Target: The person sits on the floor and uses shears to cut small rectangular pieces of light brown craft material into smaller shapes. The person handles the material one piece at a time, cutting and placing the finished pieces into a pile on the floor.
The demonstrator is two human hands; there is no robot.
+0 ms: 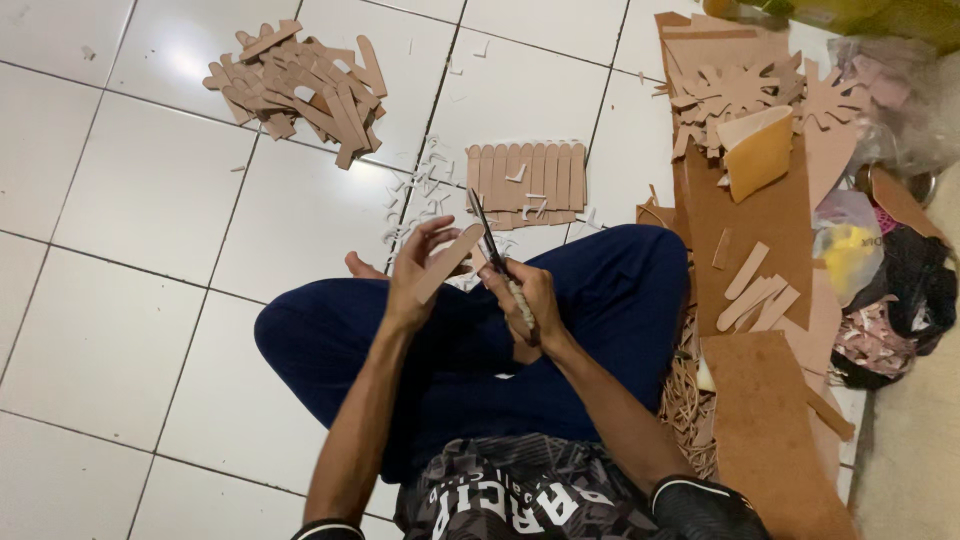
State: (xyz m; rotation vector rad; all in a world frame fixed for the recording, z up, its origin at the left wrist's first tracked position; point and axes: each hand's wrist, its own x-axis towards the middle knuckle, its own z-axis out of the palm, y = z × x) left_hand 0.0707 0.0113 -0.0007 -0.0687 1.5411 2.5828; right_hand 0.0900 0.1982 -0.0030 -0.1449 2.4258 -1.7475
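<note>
While we sit cross-legged on the white tiled floor (130, 190), we record the scene as follows:

Left hand: our left hand (415, 275) is raised above the knee; its grip is clenched on a tan strip (447, 262) with a rounded end, pinched between thumb and fingers; the strip slants up to the right.

Right hand: our right hand (528, 300) has its grip clenched on the handles of the scissors (492, 240); the blades point up and away, their edge just beside the strip's right end; we cannot tell whether blade and strip touch.

Floor ahead: a row of finished strips (528, 180) lies side by side, flat, beyond the hands; small white offcuts (420, 190) are scattered just left of it.

Far left: a loose pile of strips (300, 85) lies well apart from the hands.

Right side: brown sheets (760, 230) cover the floor; star-like cut-outs (760, 90) lie at their far end; a few loose strips (755, 295) rest on the sheet near our right knee; plastic bags (850, 250) lie beside the sheets.
</note>
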